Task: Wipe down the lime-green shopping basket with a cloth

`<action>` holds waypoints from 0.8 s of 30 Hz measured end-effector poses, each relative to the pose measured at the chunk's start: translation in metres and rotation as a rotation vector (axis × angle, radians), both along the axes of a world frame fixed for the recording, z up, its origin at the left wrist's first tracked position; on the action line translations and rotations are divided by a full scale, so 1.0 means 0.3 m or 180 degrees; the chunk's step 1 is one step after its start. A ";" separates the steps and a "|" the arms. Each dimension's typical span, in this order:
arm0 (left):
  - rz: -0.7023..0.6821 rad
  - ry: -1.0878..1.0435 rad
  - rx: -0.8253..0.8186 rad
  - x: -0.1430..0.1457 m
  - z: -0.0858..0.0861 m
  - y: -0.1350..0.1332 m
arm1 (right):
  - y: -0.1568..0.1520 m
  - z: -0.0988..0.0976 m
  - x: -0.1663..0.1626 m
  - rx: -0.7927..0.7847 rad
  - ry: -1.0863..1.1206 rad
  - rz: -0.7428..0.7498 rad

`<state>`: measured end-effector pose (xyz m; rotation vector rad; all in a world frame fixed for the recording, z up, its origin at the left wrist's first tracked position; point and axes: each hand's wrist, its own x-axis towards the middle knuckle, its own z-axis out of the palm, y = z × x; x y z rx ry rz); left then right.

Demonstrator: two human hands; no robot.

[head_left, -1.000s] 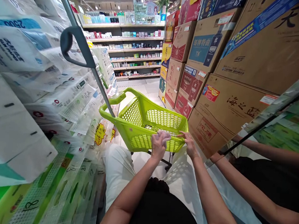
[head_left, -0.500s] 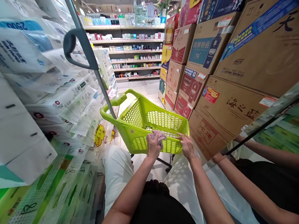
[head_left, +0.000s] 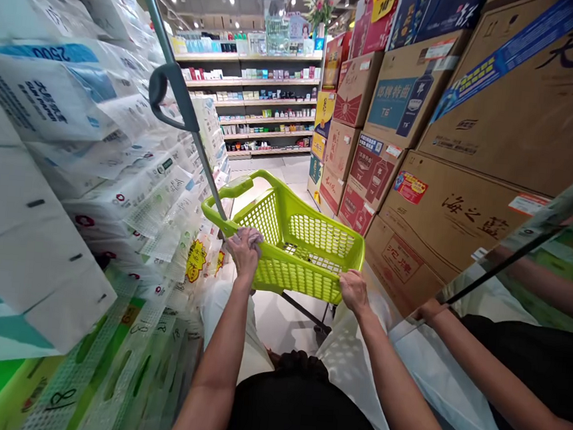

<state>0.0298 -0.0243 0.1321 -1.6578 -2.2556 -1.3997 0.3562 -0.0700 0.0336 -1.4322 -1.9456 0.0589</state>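
In front of me stands a lime-green plastic shopping basket (head_left: 306,270) on wheels, with perforated sides and a long grey pull handle (head_left: 176,95) slanting up to the left. My left hand (head_left: 243,255) is closed on a crumpled pale purple cloth (head_left: 253,237), pressed against the basket's near rim close to the handle end. My right hand (head_left: 353,290) grips the near right corner of the basket, fingers curled over its rim. The inside of the basket shows its slotted floor.
Wrapped tissue packs (head_left: 119,180) are piled high on the left. Stacked cardboard cartons (head_left: 472,211) rise on the right, with a reflective panel (head_left: 519,309) nearer me. Shelves of small goods (head_left: 270,113) stand beyond the tiled aisle (head_left: 290,168).
My left hand has slid left along the near rim with the cloth, toward the handle end. My right hand has closed around the right corner, where its fingers were looser before.
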 end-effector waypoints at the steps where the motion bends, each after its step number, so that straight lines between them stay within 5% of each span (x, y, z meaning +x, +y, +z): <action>1: 0.0094 0.0015 0.0013 -0.011 0.006 0.008 | -0.008 -0.001 -0.013 0.0073 0.0048 -0.0021; 7: -0.0496 0.0247 -0.0135 -0.052 -0.003 0.021 | -0.090 -0.005 -0.068 0.0261 0.0134 -0.0219; 12: 0.0113 0.0224 -0.0107 -0.175 0.074 0.074 | -0.161 -0.007 -0.103 0.0194 0.0134 -0.0309; 18: -0.0300 0.0428 -0.0221 -0.190 0.085 0.076 | -0.211 -0.011 -0.137 0.0078 0.0132 -0.0335; 24: -0.0023 0.0253 -0.0195 -0.206 0.106 0.106 | -0.202 0.024 -0.146 -0.0341 -0.0447 -0.0503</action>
